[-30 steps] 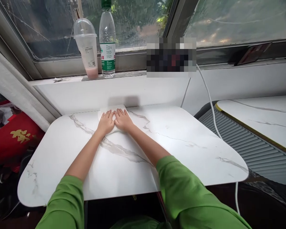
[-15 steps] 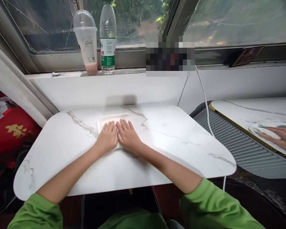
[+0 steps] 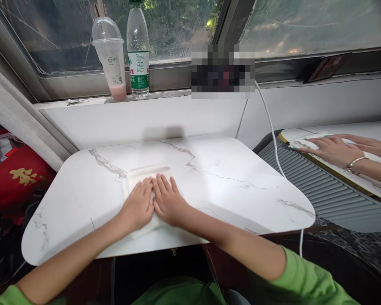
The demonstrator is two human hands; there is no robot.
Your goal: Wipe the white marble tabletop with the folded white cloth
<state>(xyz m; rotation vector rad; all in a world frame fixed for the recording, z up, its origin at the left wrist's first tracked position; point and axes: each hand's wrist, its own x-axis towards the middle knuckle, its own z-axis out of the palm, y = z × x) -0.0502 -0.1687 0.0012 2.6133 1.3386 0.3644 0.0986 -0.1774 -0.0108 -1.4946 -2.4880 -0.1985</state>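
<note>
A folded white cloth (image 3: 133, 174) lies on a white marble-patterned table (image 3: 76, 203), left of its middle. My left hand (image 3: 139, 203) presses flat on the cloth with its fingers stretched forward. Beside it, touching it at the thumbs, my right hand (image 3: 167, 199) also lies flat on the cloth, fingers straight. Neither hand grips the cloth; both palms cover much of it.
On the windowsill stand a plastic cup (image 3: 111, 63) with a domed lid and a water bottle (image 3: 138, 63). A white cable (image 3: 273, 131) hangs at the right. Another person's hands (image 3: 336, 150) press a white cloth on a neighbouring table. A red bag (image 3: 19, 182) is at the left.
Both my hands and the cloth under them have moved back toward me across the table. The other person's hands have come further into view from the right.
</note>
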